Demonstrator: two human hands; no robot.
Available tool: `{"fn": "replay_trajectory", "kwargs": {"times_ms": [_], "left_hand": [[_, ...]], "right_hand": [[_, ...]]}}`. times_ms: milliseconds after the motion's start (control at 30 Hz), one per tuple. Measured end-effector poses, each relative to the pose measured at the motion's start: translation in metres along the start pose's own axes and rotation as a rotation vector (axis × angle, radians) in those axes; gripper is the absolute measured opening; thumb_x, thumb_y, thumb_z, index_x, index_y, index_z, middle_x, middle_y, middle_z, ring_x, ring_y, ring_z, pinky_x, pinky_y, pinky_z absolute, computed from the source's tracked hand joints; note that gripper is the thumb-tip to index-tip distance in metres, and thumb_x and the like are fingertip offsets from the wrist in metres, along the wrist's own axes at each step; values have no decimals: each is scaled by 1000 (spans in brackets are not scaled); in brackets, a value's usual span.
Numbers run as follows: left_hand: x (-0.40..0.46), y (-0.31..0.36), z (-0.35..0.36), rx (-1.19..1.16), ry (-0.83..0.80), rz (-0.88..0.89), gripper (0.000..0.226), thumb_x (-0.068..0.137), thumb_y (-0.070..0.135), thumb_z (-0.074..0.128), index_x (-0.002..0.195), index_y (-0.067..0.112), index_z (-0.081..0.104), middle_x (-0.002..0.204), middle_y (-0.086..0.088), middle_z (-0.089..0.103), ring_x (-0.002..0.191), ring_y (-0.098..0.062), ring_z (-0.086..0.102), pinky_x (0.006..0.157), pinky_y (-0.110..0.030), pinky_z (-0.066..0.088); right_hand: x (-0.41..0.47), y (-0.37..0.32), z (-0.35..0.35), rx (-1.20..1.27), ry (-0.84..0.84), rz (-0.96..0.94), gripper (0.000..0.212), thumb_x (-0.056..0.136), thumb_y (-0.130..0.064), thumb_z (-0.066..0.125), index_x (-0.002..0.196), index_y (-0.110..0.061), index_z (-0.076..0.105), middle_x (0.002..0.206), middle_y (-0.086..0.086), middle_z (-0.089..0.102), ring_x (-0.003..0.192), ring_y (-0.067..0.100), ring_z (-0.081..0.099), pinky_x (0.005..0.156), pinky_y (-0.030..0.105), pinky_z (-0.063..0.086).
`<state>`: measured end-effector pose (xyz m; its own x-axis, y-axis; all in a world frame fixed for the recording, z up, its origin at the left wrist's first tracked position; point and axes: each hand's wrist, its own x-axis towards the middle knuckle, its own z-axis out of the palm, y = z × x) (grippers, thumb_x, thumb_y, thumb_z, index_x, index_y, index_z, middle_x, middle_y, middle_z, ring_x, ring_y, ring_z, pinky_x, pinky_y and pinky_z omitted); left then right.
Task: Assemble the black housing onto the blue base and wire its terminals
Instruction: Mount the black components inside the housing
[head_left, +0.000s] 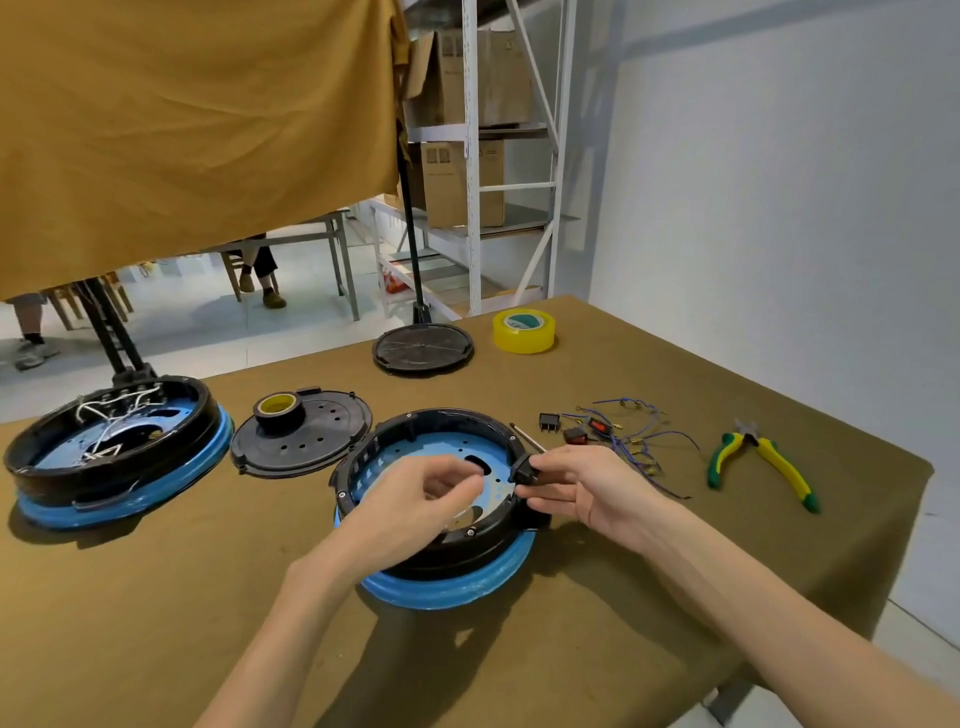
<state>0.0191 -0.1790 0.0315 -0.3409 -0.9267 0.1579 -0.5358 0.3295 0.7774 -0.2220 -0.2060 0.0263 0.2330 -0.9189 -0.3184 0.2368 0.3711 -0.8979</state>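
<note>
Two hands at black housing (441, 421), right hand (582, 486) perhaps pinching switch (524, 467)

A workshop. Steel shelving (472, 156) holds cartons (457, 182). Pliers (758, 462), tape (523, 330) and loose wires (639, 441) lie on the cloth-covered counter (156, 597).

We see a bright, even, daylight-like scene — soft shadows fall toward us beneath the blue base (452, 590) and forearms on the table (675, 374). Wide-angle distortion bends the shelf (472, 156) and edges — both hands look slightly blurred.
</note>
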Motion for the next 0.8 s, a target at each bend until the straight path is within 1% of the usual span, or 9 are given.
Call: {"fn": "replay_trajectory", "kwargs": {"times_ms": [67,133,167,233,300,433,567,667,800], "left_hand": [[6,7,9,-115,80,-13,33,101,40,60,134,38,62,107,16,73,92,-13,72,80,-40,61],[14,14,16,-123,53,-4,38,103,36,59,141,40,56,106,15,71,89,-27,70,73,-42,57],[17,15,19,-101,28,11,37,103,36,58,140,40,58,104,17,71,88,-28,69,72,-40,56],[22,14,24,-76,13,34,33,103,34,60,135,38,64,101,18,72,84,-18,70,72,-33,57],[24,9,27,-55,17,25,31,102,32,61,132,37,67,102,18,73,87,-7,70,74,-25,58],[25,3,30,12,-39,18,31,102,30,59,131,36,69,108,23,74,99,4,68,89,-25,58],[25,2,32,45,-18,15,31,103,29,56,129,36,70,113,25,73,106,7,65,96,-26,55],[24,1,32,34,-3,8,30,103,26,55,125,35,73,107,24,74,103,8,66,93,-23,54],[24,-1,31,10,2,-11,30,104,24,54,126,30,73,103,20,75,99,6,68,88,-21,55]], "right_hand": [[0,-1,0,-93,-14,-38,22,94,-6,71,114,1,69,104,21,77,95,34,77,69,30,63],[0,-5,1,-131,-21,-73,20,94,-6,71,113,-2,73,103,20,77,90,31,77,70,29,61],[-1,-6,1,-143,-27,-86,19,93,-6,72,112,-3,74,102,20,77,87,29,77,71,29,61],[-3,-8,1,-199,-38,-111,19,91,-10,76,109,-5,76,100,19,78,88,29,77,72,29,61],[-6,-7,0,-283,-20,-124,19,89,-13,78,107,-6,75,98,17,79,90,30,78,73,29,62],[-9,-1,-2,-384,84,-148,16,89,-11,79,101,-4,70,91,12,79,85,28,79,69,30,62],[-10,1,1,-381,119,-173,16,89,-8,77,98,0,67,86,13,79,80,30,78,65,29,63],[-9,2,4,-362,126,-157,14,89,-8,77,94,-1,66,86,15,79,80,31,78,65,30,64],[-9,4,4,-257,124,-139,13,88,-6,78,89,-4,66,89,18,78,82,33,78,66,31,64]]}}
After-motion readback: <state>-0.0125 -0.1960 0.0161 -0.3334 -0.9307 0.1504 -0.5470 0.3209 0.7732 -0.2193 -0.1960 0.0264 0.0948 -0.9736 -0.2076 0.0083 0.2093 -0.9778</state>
